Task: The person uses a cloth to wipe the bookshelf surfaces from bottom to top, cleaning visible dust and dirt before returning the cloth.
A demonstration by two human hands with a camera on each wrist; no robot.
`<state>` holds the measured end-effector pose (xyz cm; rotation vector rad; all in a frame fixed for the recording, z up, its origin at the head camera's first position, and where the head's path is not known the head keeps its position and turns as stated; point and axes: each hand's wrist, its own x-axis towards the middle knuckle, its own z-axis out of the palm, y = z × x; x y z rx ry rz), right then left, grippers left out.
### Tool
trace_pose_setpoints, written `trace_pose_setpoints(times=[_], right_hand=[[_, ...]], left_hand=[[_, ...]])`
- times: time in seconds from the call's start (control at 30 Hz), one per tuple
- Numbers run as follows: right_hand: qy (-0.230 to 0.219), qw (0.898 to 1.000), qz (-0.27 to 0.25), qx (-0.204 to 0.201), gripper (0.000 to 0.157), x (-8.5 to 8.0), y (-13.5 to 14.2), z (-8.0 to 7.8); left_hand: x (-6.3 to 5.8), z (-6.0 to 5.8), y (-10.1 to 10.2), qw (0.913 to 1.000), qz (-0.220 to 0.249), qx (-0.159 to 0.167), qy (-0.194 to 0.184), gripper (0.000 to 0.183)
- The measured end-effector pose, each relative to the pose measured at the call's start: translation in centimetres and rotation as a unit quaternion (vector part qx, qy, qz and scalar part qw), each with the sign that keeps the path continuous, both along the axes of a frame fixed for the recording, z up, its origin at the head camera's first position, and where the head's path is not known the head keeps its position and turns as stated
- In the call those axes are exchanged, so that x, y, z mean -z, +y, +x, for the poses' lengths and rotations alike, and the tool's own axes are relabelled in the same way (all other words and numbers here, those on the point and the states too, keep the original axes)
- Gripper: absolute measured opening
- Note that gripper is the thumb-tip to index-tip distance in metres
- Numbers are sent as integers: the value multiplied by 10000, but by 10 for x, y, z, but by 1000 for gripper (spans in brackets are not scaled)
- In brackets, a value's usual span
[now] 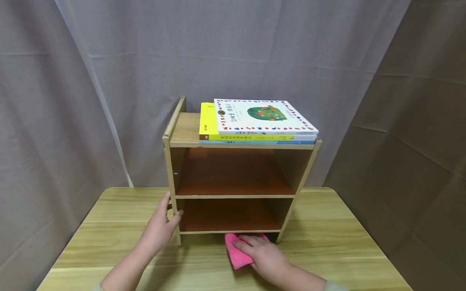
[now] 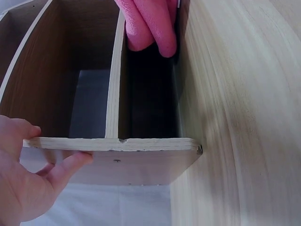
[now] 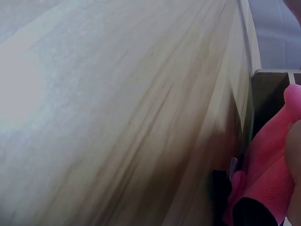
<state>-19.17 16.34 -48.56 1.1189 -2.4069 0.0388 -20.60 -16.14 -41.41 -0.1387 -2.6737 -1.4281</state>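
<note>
A small wooden shelf (image 1: pixel 233 197) with brown inner boards stands upright on the table. My left hand (image 1: pixel 160 228) holds its left side panel (image 2: pixel 117 144), the thumb on one face and the fingers on the other. In my right hand (image 1: pixel 265 258) is a pink cloth (image 1: pixel 236 254), bunched at the low opening under the bottom board. The cloth's folds hang into that dark gap in the left wrist view. Only a small part of the right hand shows in the right wrist view, beside the cloth (image 3: pixel 268 174); its fingertips are hidden there.
Several books lie stacked on the shelf's top, a white picture book (image 1: pixel 265 116) uppermost and a yellow one (image 1: pixel 208 121) beneath. The wood-grain table (image 1: pixel 109 226) extends on both sides of the shelf. Grey curtains (image 1: pixel 233 48) hang behind and at the sides.
</note>
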Motion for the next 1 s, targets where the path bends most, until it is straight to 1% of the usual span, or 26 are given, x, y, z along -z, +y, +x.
trace_pose_setpoints(times=[0.23,0.43,0.77,1.0], right_hand=[[93,9998,-135,-85,61,3,-10,-2],[-25,9996,-235,-135,58,6,-19,-2],[34,9999,-143,-87,58,10,-33,-5],[41,9999,-96,-17,61,10,-41,-7]], left_hand=[[1,-2,-3,9999,-57,96,82,84],[1,-2,-4,9998,-100,111,124,83],[2,-2,-3,10000,-17,74,65,78],[1,-3,-2,9999,41,63,92,78]])
